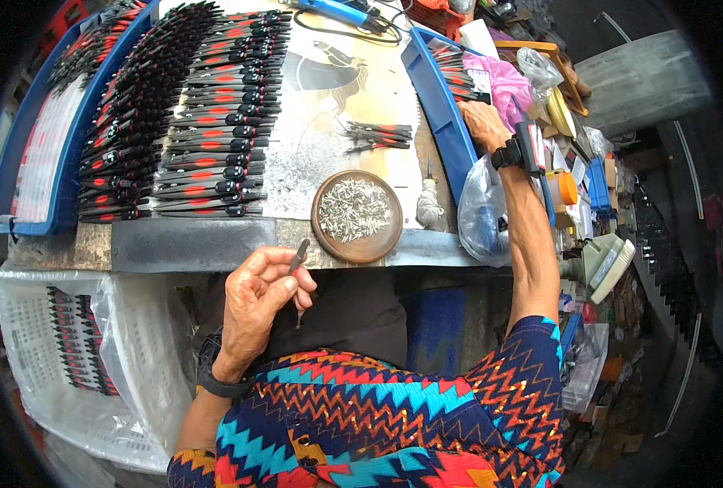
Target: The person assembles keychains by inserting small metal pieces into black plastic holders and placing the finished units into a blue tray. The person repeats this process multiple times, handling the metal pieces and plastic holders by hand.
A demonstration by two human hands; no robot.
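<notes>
My left hand (257, 294) is raised just in front of the bench edge, pinching a small dark metal pin (299, 255) between thumb and fingers. My right hand (482, 122) reaches out to the right and rests at the lower end of a blue tray (435, 106) that holds red-and-black pliers (457, 75). A round brown dish (370, 244) full of small silver pins sits on the bench between my hands. A few loose pliers (378, 135) lie on the metal bench top above the dish.
Long rows of red-and-black pliers (191, 114) cover the left of the bench, with another blue tray (20, 163) beside them. A white crate (69, 358) lined with plastic stands lower left. A clear plastic bag (482, 213) hangs right, near cluttered boxes.
</notes>
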